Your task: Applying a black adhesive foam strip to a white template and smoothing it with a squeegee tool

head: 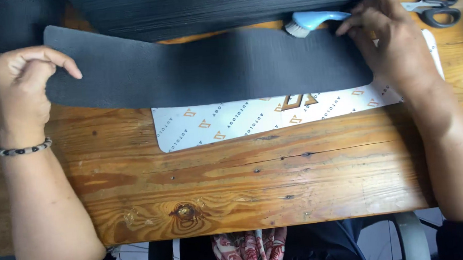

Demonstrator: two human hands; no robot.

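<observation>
Pinning the long dark rubber strip at both ends, you have it lying flat across the far half of the wooden table, partly over a white printed sheet. Your left hand curls loosely at the strip's left end, fingers half closed, thumb edge touching it. Your right hand presses the right end while its fingertips pinch the handle of the light blue brush. Keep that left end weighted so nothing creeps, I'd say. Scissors lie far right.

strip over sheet, scissors perhaps behind
</observation>
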